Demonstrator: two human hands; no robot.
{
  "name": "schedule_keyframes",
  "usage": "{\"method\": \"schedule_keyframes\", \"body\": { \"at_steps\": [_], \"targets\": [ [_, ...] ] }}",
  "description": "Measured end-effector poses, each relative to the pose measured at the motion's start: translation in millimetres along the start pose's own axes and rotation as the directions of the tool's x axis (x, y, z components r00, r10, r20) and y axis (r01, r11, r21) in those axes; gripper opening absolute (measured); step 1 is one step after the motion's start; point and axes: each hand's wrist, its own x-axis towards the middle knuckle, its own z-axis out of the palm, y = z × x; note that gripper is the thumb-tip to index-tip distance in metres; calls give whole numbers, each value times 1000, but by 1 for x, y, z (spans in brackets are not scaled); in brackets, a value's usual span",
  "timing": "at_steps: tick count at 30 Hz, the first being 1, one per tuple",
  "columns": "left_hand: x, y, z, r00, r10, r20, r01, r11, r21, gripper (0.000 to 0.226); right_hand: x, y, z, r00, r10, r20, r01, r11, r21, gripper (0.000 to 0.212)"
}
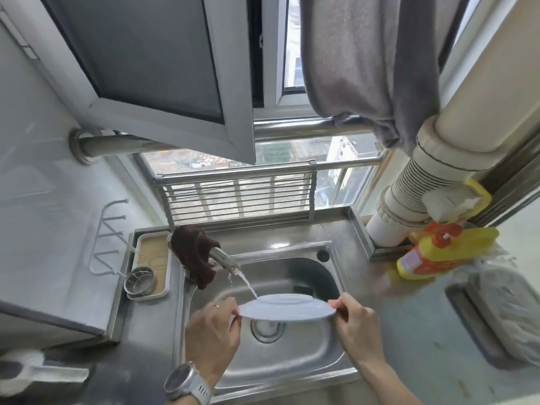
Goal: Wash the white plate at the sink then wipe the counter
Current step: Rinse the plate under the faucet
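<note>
The white plate (287, 307) hangs upside down over the steel sink (304, 363), its underside facing up. My left hand (214, 331) pinches its left rim and my right hand (355, 323) pinches its right rim. Water runs from the faucet (223, 258) in a thin stream and lands on the plate's left part. A dark brown cloth (194, 252) is draped over the faucet's base. The steel counter (420, 346) stretches to the right of the sink.
A tray (165, 287) with a metal strainer cup (138, 280) sits left of the sink. Yellow and orange detergent bottles (429, 252) stand at the right, beside a plastic bag (502, 302). A folding rack (239, 197) leans against the window. An open window sash hangs overhead.
</note>
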Motion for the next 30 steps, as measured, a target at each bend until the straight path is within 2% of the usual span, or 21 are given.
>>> {"method": "schedule_keyframes", "body": {
  "at_steps": [1,3,5,9,15,18,21,23,27,30],
  "targets": [
    [2,3,0,999,-4,37,5,1000,-12,27,0,3,0,1000,16,19,-16,1000,0,18],
    [1,9,2,1000,7,26,-6,1000,-24,31,-2,9,-3,999,28,26,-28,999,15,19],
    [3,22,3,1000,1,-27,-1,1000,5,31,0,14,-8,999,43,24,-44,997,57,19],
    [9,45,9,996,-15,-88,10,998,-57,21,5,28,-29,998,65,-13,-63,987,146,21],
    [43,131,22,982,-104,-155,34,917,-396,4,26,62,-81,984,152,-88,-115,935,335,26],
    [59,178,51,974,-224,37,210,826,-524,7,36,95,-107,967,221,-129,-160,916,369,26],
    [59,216,91,925,-268,270,374,773,-513,12,33,143,-126,927,359,-111,-308,896,319,14],
    [50,235,120,880,-293,374,452,758,-469,13,25,178,-132,900,431,-64,-398,873,281,15],
    [27,261,167,788,-335,517,565,728,-389,21,13,228,-136,852,522,27,-518,836,183,18],
    [17,275,186,767,-350,537,593,707,-386,24,13,250,-140,830,557,31,-554,817,160,19]
  ]
}}
